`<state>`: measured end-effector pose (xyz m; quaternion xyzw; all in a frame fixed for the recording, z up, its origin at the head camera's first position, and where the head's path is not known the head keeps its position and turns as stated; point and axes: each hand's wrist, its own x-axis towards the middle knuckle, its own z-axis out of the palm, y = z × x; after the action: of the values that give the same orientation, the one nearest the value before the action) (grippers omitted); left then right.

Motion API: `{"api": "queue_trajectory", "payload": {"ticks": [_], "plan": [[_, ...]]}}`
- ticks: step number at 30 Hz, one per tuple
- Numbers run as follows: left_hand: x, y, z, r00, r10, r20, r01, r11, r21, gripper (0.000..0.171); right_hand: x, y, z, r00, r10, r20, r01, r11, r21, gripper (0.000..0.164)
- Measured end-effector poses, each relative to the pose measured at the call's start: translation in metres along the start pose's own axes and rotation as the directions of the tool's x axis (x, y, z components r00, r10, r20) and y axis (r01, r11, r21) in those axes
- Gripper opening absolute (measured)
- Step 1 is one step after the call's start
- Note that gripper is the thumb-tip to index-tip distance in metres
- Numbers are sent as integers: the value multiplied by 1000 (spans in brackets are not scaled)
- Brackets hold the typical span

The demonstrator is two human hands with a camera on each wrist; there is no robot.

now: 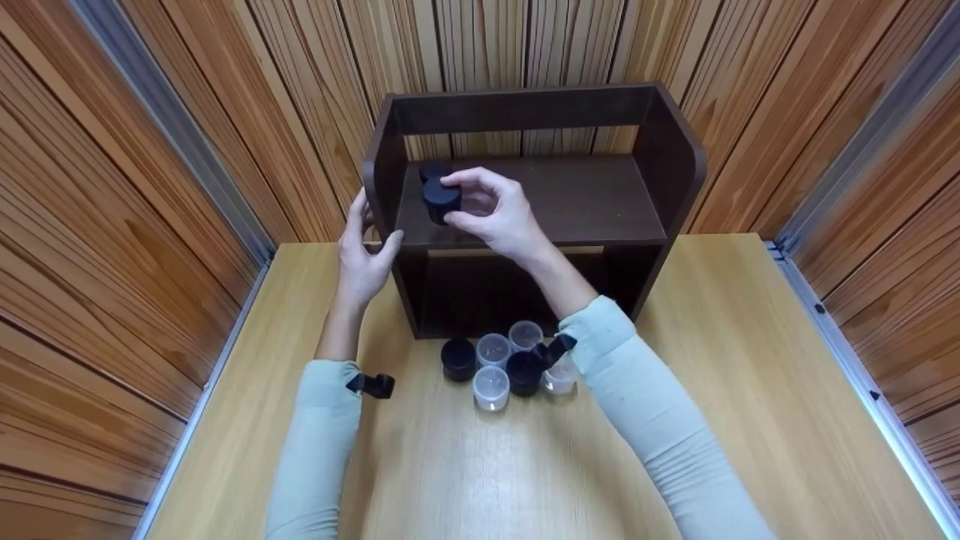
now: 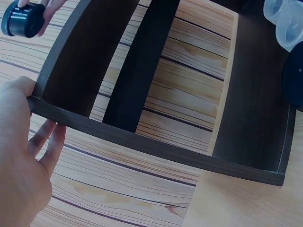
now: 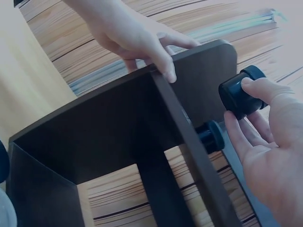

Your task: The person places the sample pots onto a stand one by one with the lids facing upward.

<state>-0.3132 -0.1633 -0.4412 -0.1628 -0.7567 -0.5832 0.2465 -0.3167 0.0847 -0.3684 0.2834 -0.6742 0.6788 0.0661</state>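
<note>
My right hand (image 1: 501, 214) pinches a black lidded jar (image 1: 442, 196) between thumb and fingers, above the left end of the upper board of a dark brown shelf (image 1: 570, 199). Behind it on that board, a second black jar (image 3: 211, 137) stands, partly hidden in the head view. My left hand (image 1: 364, 259) holds the shelf's left side panel, thumb at the front edge and fingers around the outside; the left wrist view shows that hand (image 2: 28, 151) at the panel's edge.
In front of the shelf, several jars stand grouped on the wooden table (image 1: 420, 465): clear ones such as a clear jar (image 1: 491, 388) and black ones such as a black jar (image 1: 458, 359). My right sleeve (image 1: 645, 405) passes beside them. Wood-patterned walls (image 1: 187, 150) enclose the table.
</note>
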Motion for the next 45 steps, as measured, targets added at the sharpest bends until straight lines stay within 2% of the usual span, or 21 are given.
{"api": "queue_trajectory", "payload": {"ticks": [9, 15, 23, 34, 45], "plan": [[1, -3, 1, 1000, 26, 1, -26, 1000, -4, 77, 2, 16, 3, 999, 40, -5, -40, 993, -109, 44], [0, -2, 0, 999, 36, -4, -36, 999, 23, 77, 5, 17, 6, 996, 89, -22, -91, 987, -132, 43], [-1, 1, 1, 1000, 10, -8, -10, 1000, -3, 78, 4, 16, 9, 989, 135, -52, -143, 972, -189, 42], [0, -1, 1, 1000, -4, -1, 4, 1000, -3, 78, 4, 15, 14, 988, 142, -58, -153, 951, -269, 41], [-1, -2, 0, 1000, 7, 1, -7, 1000, 5, 77, 2, 15, 14, 988, 152, -23, -152, 948, -279, 47]]}}
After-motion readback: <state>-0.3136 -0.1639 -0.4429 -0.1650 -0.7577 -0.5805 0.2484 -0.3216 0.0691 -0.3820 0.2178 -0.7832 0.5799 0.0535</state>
